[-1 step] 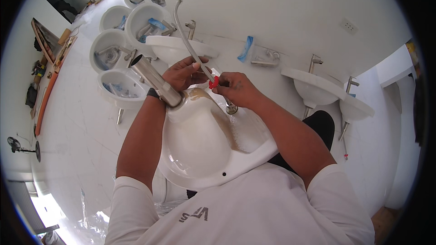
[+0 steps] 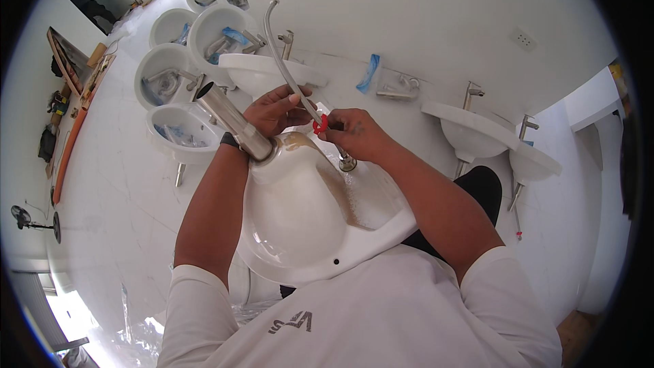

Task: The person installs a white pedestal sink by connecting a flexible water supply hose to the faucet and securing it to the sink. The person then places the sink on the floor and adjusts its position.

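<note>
A white washbasin [image 2: 293,211] lies upturned against my lap, its underside showing. From its drain rises a short metal pipe [image 2: 235,123], tilted to the left. A thin grey flexible hose [image 2: 278,51] stands up between my hands, its bent free end pointing away. Thumb and fingers of my left hand [image 2: 276,110] close around the hose's lower part. With a pinch, my right hand [image 2: 357,135] grips the red piece [image 2: 320,123] around the hose just below. A metal fitting [image 2: 347,163] sits in the basin's underside beneath my right hand; the hose's lower end is hidden by my fingers.
Several white basins, one a basin [image 2: 180,133] holding plastic-wrapped parts, stand at the left. At the right are a basin with a tap [image 2: 470,126] and a smaller basin [image 2: 535,163]. A blue wrapper [image 2: 368,73] and a packet of fittings [image 2: 398,86] lie near the wall.
The hose's free upper end has shifted slightly to the right. Both hands keep their hold in nearly the same place.
</note>
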Demonstrator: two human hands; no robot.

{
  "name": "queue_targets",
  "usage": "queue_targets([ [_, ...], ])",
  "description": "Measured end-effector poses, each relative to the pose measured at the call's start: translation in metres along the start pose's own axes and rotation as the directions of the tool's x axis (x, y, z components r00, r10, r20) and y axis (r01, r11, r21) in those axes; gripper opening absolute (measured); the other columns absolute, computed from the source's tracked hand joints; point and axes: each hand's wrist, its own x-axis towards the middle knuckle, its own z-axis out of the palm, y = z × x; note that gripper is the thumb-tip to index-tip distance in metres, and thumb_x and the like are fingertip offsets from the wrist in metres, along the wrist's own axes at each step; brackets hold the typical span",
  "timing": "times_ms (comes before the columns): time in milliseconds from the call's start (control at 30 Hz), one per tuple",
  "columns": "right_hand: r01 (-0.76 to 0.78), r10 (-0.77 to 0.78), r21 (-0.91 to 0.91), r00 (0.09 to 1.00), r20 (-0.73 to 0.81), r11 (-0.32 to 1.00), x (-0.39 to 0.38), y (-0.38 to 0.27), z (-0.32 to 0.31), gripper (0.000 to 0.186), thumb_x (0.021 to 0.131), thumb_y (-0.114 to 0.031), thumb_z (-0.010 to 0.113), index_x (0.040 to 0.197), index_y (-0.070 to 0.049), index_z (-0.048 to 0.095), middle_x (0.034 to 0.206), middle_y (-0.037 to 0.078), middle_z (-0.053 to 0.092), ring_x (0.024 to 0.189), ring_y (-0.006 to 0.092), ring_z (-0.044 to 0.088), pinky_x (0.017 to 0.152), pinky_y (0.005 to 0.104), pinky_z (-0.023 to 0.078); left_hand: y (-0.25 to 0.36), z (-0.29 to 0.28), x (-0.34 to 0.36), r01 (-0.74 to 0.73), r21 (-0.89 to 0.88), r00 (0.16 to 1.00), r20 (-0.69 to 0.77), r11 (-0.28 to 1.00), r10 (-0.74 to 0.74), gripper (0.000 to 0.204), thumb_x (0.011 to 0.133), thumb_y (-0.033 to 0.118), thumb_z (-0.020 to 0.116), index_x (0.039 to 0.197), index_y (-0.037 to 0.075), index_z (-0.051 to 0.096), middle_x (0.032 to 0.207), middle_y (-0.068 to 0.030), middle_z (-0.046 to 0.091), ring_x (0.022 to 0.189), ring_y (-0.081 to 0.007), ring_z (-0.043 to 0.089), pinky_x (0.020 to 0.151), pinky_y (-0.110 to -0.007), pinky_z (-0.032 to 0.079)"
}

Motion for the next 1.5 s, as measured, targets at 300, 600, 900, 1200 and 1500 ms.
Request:
queue_targets([
  [300,0.057,-0.072,-0.193,0.995,-0.071,0.98,-0.006,-0.012,0.006,0.023,0.093,-0.019,0.076,0.104,0.001,0.075,0.084,0.01,0.07,0.071,0.0158,0.06,0.068,0.0336,0.049,-0.001,-0.009,0.005,-0.005,0.081,0.998,-0.064,0.997,0.01,0.033,0.105,0.029,0.062,0.126,0.004,0.062,0.111,-0.0105,0.07,0.102,-0.0239,0.071,0.098,-0.039,0.057],
  [600,-0.079,0.08,-0.002,0.997,0.022,0.997,-0.01,-0.009,-0.006,0.032,0.093,-0.024,0.074,0.114,0.0,0.071,0.089,0.01,0.069,0.078,0.0185,0.063,0.074,0.0358,0.051,0.019,0.022,-0.004,0.121,0.153,0.992,-0.056,0.981,-0.114,0.051,0.102,0.035,0.064,0.139,0.002,0.054,0.123,-0.0166,0.067,0.11,-0.0297,0.069,0.101,-0.043,0.055],
  [900,-0.254,0.278,-0.502,0.96,-0.027,0.827,-0.011,0.018,-0.016,0.077,0.083,-0.037,0.081,0.144,-0.001,0.052,0.13,0.025,0.064,0.122,0.036,0.064,0.103,0.0425,0.05,0.02,0.02,-0.005,0.25,0.217,0.961,-0.178,0.944,-0.213,0.042,0.102,0.037,0.064,0.117,-0.002,0.064,0.103,-0.0152,0.071,0.105,-0.0289,0.071,0.094,-0.04,0.056],
  [1200,-0.384,0.428,-0.257,0.893,0.142,0.887,-0.042,0.034,-0.025,0.069,0.087,-0.024,0.07,0.147,0.003,0.049,0.137,0.028,0.062,0.127,0.0392,0.062,0.105,0.0423,0.049,0.004,-0.006,-0.013,0.182,-0.045,0.955,-0.229,0.982,-0.187,0.041,0.105,0.04,0.058,0.099,0.0,0.067,0.079,-0.0135,0.07,0.096,-0.0316,0.072,0.091,-0.044,0.057],
  [1500,-0.374,0.432,-0.313,0.891,0.138,0.873,-0.045,0.034,-0.026,0.068,0.083,-0.011,0.06,0.15,-0.002,0.05,0.137,0.027,0.063,0.126,0.0386,0.062,0.106,0.0415,0.048,-0.008,-0.005,-0.053,-0.171,0.02,0.977,-0.127,0.985,0.172,0.09,0.101,0.075,0.027,0.107,-0.003,0.072,0.09,-0.0247,0.073,0.116,-0.0438,0.065,0.115,-0.053,0.041],
])
